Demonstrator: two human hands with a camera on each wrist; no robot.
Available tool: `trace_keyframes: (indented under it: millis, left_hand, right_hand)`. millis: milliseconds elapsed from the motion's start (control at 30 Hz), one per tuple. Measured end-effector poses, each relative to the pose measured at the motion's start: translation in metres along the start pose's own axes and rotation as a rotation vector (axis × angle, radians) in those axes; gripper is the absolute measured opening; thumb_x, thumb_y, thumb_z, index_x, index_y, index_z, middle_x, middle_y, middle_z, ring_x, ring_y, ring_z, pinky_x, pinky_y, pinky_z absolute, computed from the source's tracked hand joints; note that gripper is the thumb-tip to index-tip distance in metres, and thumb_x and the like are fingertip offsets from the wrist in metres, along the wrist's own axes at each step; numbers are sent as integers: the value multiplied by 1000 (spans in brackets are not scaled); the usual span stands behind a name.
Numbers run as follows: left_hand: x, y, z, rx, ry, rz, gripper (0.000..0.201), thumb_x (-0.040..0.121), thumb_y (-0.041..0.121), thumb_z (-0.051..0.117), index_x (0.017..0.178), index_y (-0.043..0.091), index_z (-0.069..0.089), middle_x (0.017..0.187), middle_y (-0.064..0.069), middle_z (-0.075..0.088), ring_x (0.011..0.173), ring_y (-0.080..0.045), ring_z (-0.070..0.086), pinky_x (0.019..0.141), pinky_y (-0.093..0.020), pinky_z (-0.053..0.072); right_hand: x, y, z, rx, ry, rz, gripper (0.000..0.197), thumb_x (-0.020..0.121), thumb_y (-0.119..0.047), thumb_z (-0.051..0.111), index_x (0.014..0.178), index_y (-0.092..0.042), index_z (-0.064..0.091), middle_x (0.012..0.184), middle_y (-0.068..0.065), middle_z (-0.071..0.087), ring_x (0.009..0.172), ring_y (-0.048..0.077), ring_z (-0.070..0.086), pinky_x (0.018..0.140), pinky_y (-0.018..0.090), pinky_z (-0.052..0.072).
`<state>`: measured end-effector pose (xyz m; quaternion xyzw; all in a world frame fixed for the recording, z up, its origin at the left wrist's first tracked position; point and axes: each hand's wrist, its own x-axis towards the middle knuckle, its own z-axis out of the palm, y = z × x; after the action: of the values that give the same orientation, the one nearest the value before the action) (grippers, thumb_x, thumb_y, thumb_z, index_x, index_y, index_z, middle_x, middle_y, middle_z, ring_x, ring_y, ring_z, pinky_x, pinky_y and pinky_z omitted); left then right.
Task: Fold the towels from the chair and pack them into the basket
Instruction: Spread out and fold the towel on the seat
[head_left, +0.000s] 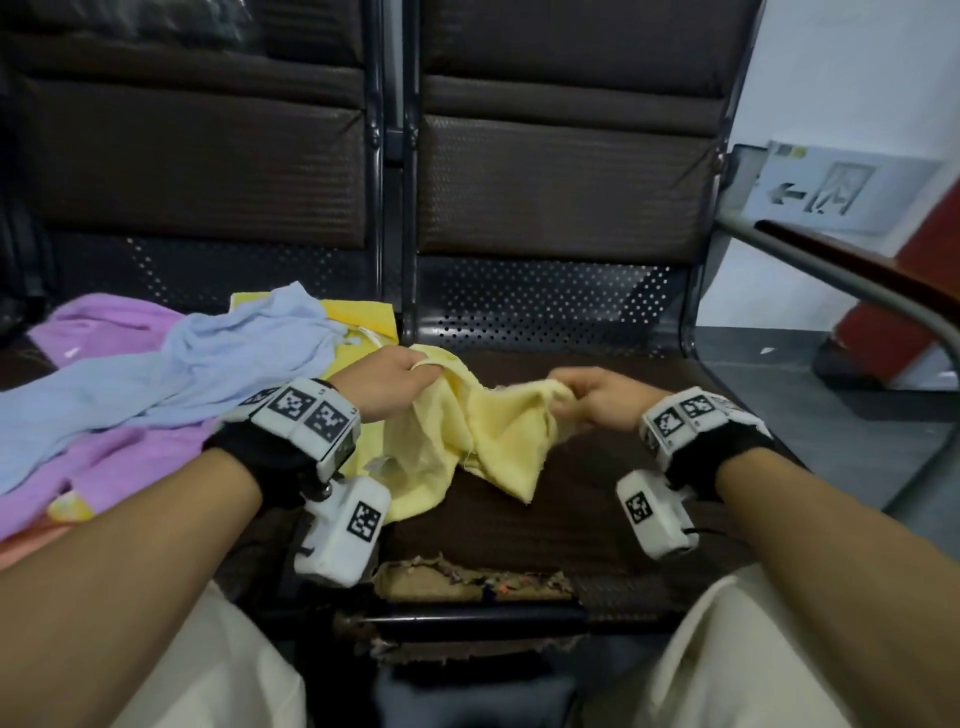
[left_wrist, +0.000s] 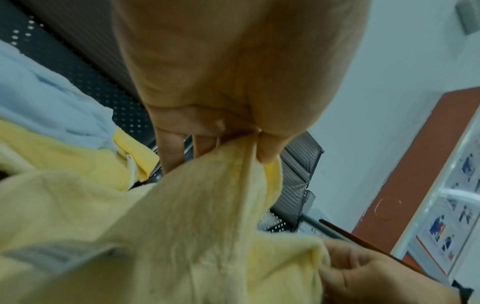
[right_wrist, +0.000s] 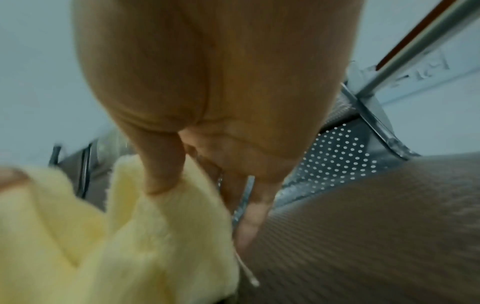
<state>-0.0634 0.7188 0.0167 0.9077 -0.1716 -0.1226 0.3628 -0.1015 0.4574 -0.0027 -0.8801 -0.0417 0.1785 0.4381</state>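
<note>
1. Left hand (head_left: 387, 382): grip pinched on the upper edge of the pale yellow towel (head_left: 483, 431), thumb and fingers curled round a bunched corner; in the left wrist view, thumb (left_wrist: 270, 150) pressed against the hem.
2. Right hand (head_left: 597, 397): grip closed on the opposite corner of the same towel, cloth gathered between thumb and fingers; in the right wrist view, one finger (right_wrist: 162, 174) pressed into the fabric.
3. Pale yellow towel: stretched between both hands over the brown seat cushion (head_left: 545, 519) of the chair, middle sagging, a loose point hanging down to touch the cushion.
4. To the left, on the neighbouring seat: a heap of towels, with a light blue towel (head_left: 171, 374) draped across a purple towel (head_left: 114, 467) and a brighter yellow towel (head_left: 363, 317) behind them, partly covered.
5. Near the heap's front edge: a peach-coloured cloth (head_left: 26, 540), mostly hidden.
6. Front lip of the seat cushion: torn, with foam (head_left: 467, 579) showing.
7. On the right: a metal armrest (head_left: 857, 291), with a wall sign (head_left: 831, 187) behind it.
8. Basket: not visible in any view.
</note>
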Motion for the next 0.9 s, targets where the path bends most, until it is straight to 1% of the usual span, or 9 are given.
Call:
trace_keyframes:
  millis: [100, 200, 300, 367, 467, 533, 700, 767, 900]
  left_hand:
    - [0, 6, -2, -196, 61, -24, 38, 98, 31, 41, 107, 2, 63, 110, -19, 65, 102, -33, 60, 92, -44, 47]
    - [-1, 14, -6, -410, 193, -15, 33, 96, 31, 47, 107, 5, 65, 110, -18, 66, 106, -33, 61, 97, -50, 46]
    - [-2, 23, -6, -472, 272, -57, 37, 93, 33, 49, 105, 1, 64, 111, -20, 66, 106, -34, 61, 98, -50, 46]
    - [-4, 25, -2, -442, 251, -86, 39, 94, 31, 49, 100, -5, 62, 109, -25, 64, 104, -37, 61, 97, -49, 46]
    - [-7, 25, 4, -395, 154, -159, 32, 95, 32, 49, 83, 5, 62, 92, -17, 64, 92, -32, 61, 87, -39, 48]
    - [-7, 21, 5, -364, 97, -195, 32, 94, 32, 47, 89, 6, 64, 93, -14, 63, 92, -29, 60, 90, -41, 48]
    - [-11, 15, 6, -290, 54, -264, 30, 96, 40, 43, 103, 15, 59, 104, -8, 60, 82, -18, 56, 71, -29, 46]
    - [-13, 14, 6, -291, 46, -286, 35, 96, 44, 42, 110, 16, 58, 107, -8, 59, 89, -22, 56, 73, -32, 48]
    - [-13, 17, 9, -344, 14, -327, 45, 96, 46, 43, 120, 11, 55, 112, -8, 58, 94, -25, 56, 75, -34, 47]
  right_hand:
    - [-2, -23, -3, 231, 243, -152, 15, 97, -8, 48, 82, -11, 52, 75, 3, 53, 68, 12, 53, 66, 34, 43]
    - [-5, -43, -14, 376, 506, -272, 15, 98, -15, 50, 87, -14, 60, 87, 10, 62, 84, 23, 58, 79, 42, 48]
    - [-4, -44, -18, 375, 675, -207, 14, 95, -23, 53, 90, -19, 66, 98, 11, 69, 95, 28, 65, 89, 47, 53]
    - [-2, -36, -10, 348, 627, -99, 15, 94, -22, 55, 98, -14, 68, 96, 9, 71, 91, 26, 68, 85, 44, 55]
    - [-3, -20, 3, 240, 382, 52, 30, 91, -27, 61, 116, -10, 61, 97, 1, 67, 86, 18, 66, 74, 34, 56]
    - [-9, -9, 6, 91, 242, 116, 41, 88, -31, 66, 123, -15, 54, 100, -3, 64, 86, 12, 64, 68, 27, 54]
    - [-24, 24, 0, -482, -27, 355, 70, 76, -51, 72, 130, -13, 50, 126, 5, 58, 110, 22, 58, 95, 38, 49]
    - [-29, 32, -1, -560, -75, 424, 70, 76, -51, 73, 126, -6, 54, 126, 12, 59, 111, 29, 58, 91, 40, 50]
    - [-30, 34, 0, -557, -80, 457, 48, 82, -43, 68, 113, -7, 62, 115, 13, 65, 93, 24, 63, 76, 34, 52]
